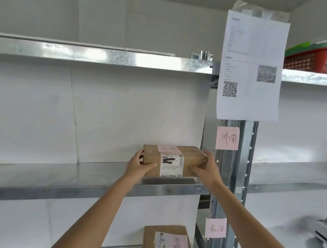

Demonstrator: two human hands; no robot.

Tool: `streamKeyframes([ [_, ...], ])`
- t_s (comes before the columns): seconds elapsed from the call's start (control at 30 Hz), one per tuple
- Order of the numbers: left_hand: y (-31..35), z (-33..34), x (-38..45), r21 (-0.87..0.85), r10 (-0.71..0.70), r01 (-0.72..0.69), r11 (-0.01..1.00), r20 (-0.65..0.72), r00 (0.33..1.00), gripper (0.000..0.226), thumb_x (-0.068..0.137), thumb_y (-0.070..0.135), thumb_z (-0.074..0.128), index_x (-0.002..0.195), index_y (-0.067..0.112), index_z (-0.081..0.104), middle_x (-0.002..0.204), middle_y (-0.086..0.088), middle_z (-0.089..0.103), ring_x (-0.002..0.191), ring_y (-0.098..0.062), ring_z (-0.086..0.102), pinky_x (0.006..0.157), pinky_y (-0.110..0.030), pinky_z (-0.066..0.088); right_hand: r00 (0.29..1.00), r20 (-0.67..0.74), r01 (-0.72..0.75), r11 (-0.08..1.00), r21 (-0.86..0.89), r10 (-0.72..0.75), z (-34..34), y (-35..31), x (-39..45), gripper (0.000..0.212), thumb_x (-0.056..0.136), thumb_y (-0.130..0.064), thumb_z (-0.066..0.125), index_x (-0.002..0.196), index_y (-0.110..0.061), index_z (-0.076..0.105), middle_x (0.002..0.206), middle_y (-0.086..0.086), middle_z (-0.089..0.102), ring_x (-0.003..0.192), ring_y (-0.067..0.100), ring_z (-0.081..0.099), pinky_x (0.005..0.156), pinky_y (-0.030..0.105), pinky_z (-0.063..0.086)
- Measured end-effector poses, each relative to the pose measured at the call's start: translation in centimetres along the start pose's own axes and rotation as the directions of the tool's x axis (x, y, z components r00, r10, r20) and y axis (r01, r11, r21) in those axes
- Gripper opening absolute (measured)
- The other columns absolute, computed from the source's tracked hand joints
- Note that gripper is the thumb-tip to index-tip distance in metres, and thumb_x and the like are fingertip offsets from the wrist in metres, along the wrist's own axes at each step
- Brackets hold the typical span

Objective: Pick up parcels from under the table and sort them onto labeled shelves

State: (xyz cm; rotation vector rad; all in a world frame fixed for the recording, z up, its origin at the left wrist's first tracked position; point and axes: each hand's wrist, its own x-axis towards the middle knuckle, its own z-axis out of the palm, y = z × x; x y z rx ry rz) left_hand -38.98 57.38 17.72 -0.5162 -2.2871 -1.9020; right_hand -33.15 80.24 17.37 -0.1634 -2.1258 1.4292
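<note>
I see the parcel (172,161) on the middle shelf (58,176), right end, by the post (232,177); left hand (138,165) and right hand (207,168) clasp its ends. Pink note (227,138) on the post; another box (167,242) one shelf below.

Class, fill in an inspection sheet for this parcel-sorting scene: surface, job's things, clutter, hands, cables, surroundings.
Surface: middle metal shelf, bare apart from one parcel.
Job's things: brown parcel with pink note at the shelf's right end; second parcel on the shelf below; pink labels on the upright.
Clutter: red basket on the top right shelf.
Hands: left hand and right hand grip the parcel's ends.
Cables: nothing seen.
Surroundings: printed sheet with QR code taped to the upright; white wall.
</note>
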Motion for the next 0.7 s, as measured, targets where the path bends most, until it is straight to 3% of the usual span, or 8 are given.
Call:
streamKeyframes([
  [0.1, -1.1, 0.3, 1.3, 0.115, -0.033, 0.034, 0.993, -0.014, 0.999, 0.070, 0.077, 0.013, 0.072, 0.138, 0.013, 0.039, 0.133, -0.010, 0.054, 0.113, -0.024, 0.056, 0.096, -0.039, 0.048, 0.999, 0.014, -0.040, 0.991, -0.125, 0.042, 1.1, 1.0, 1.3, 0.073, 0.081, -0.005, 0.066, 0.142, -0.015, 0.028, 0.134, 0.012, 0.047, 0.120, 0.029, 0.047, 0.098, 0.043, 0.046],
  [0.3, -2.3, 0.0, 1.7, 0.172, -0.044, 0.047, 0.984, -0.023, 0.999, 0.074, 0.077, 0.015, 0.072, 0.141, 0.017, 0.036, 0.138, -0.008, 0.048, 0.118, -0.027, 0.054, 0.101, -0.043, 0.045, 0.998, 0.026, -0.047, 0.972, -0.232, 0.055, 1.9, 2.0, 1.9, 0.071, 0.080, -0.010, 0.067, 0.141, -0.017, 0.030, 0.133, 0.010, 0.050, 0.115, 0.025, 0.050, 0.086, 0.029, 0.043],
  [0.4, -1.9, -0.1, 1.0, 0.175, -0.040, 0.044, 0.984, -0.027, 0.999, 0.071, 0.077, 0.014, 0.072, 0.139, 0.018, 0.037, 0.136, -0.008, 0.051, 0.115, -0.031, 0.056, 0.097, -0.048, 0.048, 0.998, 0.030, -0.047, 0.974, -0.223, 0.055, 1.7, 1.8, 1.4, 0.076, 0.080, -0.010, 0.068, 0.143, -0.015, 0.025, 0.135, 0.011, 0.048, 0.120, 0.027, 0.047, 0.091, 0.032, 0.042],
  [0.53, -1.0, -0.1, -0.9, 0.196, -0.025, 0.029, 0.980, -0.024, 0.999, 0.069, 0.078, 0.013, 0.070, 0.139, 0.016, 0.038, 0.138, -0.007, 0.048, 0.116, -0.027, 0.054, 0.096, -0.043, 0.049, 0.996, 0.058, -0.049, 0.977, -0.207, 0.063, 0.7, 1.5, -0.4, 0.077, 0.081, -0.008, 0.069, 0.143, -0.014, 0.024, 0.141, 0.012, 0.041, 0.123, 0.029, 0.046, 0.100, 0.040, 0.043],
  [0.63, -0.5, 0.1, -3.2, 0.217, -0.020, 0.026, 0.976, -0.029, 0.999, 0.070, 0.078, 0.012, 0.069, 0.140, 0.015, 0.037, 0.139, -0.008, 0.047, 0.120, -0.027, 0.052, 0.103, -0.044, 0.044, 0.995, 0.081, -0.036, 0.982, -0.187, 0.052, -0.7, 1.3, -2.6, 0.073, 0.082, -0.007, 0.066, 0.143, -0.016, 0.026, 0.146, 0.011, 0.038, 0.124, 0.030, 0.047, 0.092, 0.041, 0.050],
  [0.7, 0.3, 0.4, -4.8, 0.252, -0.014, 0.029, 0.967, -0.059, 0.998, 0.068, 0.079, 0.013, 0.068, 0.140, 0.015, 0.037, 0.139, -0.008, 0.048, 0.121, -0.025, 0.051, 0.103, -0.039, 0.043, 0.995, 0.091, -0.021, 0.979, -0.204, 0.040, -1.6, 0.9, -4.1, 0.071, 0.083, -0.007, 0.064, 0.143, -0.016, 0.028, 0.146, 0.011, 0.038, 0.127, 0.030, 0.045, 0.094, 0.042, 0.049],
])
